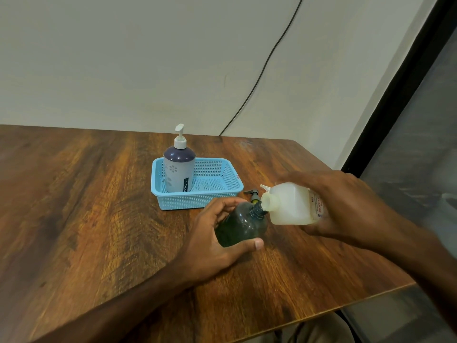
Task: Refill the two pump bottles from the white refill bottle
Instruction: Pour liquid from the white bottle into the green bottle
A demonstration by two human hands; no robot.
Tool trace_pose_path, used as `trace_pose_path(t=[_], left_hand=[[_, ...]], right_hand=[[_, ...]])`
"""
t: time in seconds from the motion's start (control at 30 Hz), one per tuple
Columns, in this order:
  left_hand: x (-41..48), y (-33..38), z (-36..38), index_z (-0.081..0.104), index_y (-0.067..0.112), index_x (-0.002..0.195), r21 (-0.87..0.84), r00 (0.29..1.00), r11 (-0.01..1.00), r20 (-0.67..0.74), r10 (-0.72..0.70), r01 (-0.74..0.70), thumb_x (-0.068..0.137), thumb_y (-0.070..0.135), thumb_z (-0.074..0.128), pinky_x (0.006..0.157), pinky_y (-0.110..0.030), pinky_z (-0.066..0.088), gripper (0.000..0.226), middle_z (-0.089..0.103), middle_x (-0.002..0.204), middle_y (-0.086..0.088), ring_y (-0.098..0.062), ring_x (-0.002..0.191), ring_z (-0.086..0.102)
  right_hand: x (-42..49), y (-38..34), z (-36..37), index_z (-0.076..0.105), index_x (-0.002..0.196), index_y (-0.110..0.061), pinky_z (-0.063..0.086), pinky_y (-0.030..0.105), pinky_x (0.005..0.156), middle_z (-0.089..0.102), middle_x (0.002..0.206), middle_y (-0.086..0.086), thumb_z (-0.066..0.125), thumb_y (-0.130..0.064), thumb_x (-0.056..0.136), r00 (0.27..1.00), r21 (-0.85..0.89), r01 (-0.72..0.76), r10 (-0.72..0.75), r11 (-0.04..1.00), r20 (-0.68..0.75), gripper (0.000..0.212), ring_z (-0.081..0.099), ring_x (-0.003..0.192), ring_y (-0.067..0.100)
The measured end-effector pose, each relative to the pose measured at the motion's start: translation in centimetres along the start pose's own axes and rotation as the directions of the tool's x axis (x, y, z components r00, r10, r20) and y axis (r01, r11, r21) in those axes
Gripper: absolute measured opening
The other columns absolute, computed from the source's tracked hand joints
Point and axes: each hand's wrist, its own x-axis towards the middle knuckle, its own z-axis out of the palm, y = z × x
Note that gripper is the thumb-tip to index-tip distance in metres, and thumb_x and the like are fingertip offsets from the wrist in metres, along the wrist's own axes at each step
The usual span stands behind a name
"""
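Where the wooden worktop [86,219] meets the wall, a blue basket [183,201] sits mid-surface, and the grey pump bottle [178,169] stands upright in its left end with its pump fitted. Nearer the person, just in front of the basket's right corner, both hands are occupied. The left hand [210,241] is wrapped round the dark green bottle [241,226], thumb on the near side and fingers over the far side. The right hand [346,206] grips the white refill bottle [289,206] by its base end. Key relation: the refill bottle lies almost horizontal, long axis right to left, with its open mouth [269,201] meeting the dark bottle's neck [258,209], which leans right toward it. Mouth looks touching the neck; no stream can be made out. Judged step: pouring into the first bottle, the grey one not yet opened. A dark pump head [252,195] lies on the worktop just behind the neck.
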Motion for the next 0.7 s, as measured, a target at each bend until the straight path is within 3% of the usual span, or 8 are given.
trace_pose_path(t=[0.2, 0.3, 0.53, 0.7], left_hand=[[-0.04, 0.04, -0.01, 0.058, 0.041, 0.129, 0.005, 1.000, 1.000, -0.002, 0.003, -0.003, 0.068, 0.051, 0.091, 0.106, -0.041, 0.054, 0.070, 0.065, 0.132, 0.016, -0.009, 0.127, 0.062], [0.00, 0.03, -0.01, 0.058, 0.042, 0.129, -0.003, 1.000, 1.000, -0.001, 0.003, -0.003, 0.068, 0.052, 0.092, 0.105, -0.043, 0.055, 0.070, 0.065, 0.132, 0.015, -0.012, 0.126, 0.062], [-0.01, -0.06, 0.04, 0.059, 0.041, 0.129, -0.029, 1.000, 1.000, -0.001, 0.002, -0.002, 0.067, 0.052, 0.092, 0.105, -0.044, 0.055, 0.071, 0.066, 0.133, 0.012, -0.015, 0.127, 0.063], [0.00, -0.07, 0.02, 0.058, 0.041, 0.128, -0.015, 1.000, 1.000, 0.002, 0.004, -0.004, 0.068, 0.050, 0.092, 0.105, -0.043, 0.055, 0.069, 0.065, 0.132, 0.013, -0.013, 0.127, 0.062]], right_hand=[[0.09, 0.13, 0.06, 0.049, 0.135, -0.049, 0.037, 0.020, 0.075, 0.064, 0.120, -0.024, 0.088, -0.045, 0.066, 1.000, -0.002, 0.009, -0.009, 1.000, 0.002, 0.080, 0.048, 0.102, -0.005], [0.19, 0.21, 0.06, 0.049, 0.134, -0.049, 0.042, 0.021, 0.074, 0.065, 0.119, -0.023, 0.088, -0.045, 0.065, 1.000, -0.009, 0.018, -0.018, 1.000, 0.004, 0.080, 0.054, 0.103, -0.002], [0.19, 0.34, 0.06, 0.051, 0.134, -0.048, 0.029, 0.007, 0.074, 0.065, 0.118, -0.023, 0.088, -0.045, 0.066, 0.999, -0.017, 0.036, -0.036, 0.999, -0.002, 0.078, 0.047, 0.100, -0.006], [0.28, 0.32, 0.17, 0.050, 0.138, -0.047, 0.034, 0.016, 0.075, 0.064, 0.125, -0.020, 0.089, -0.044, 0.067, 0.999, -0.010, 0.035, -0.035, 0.999, 0.014, 0.081, 0.051, 0.108, -0.001]])
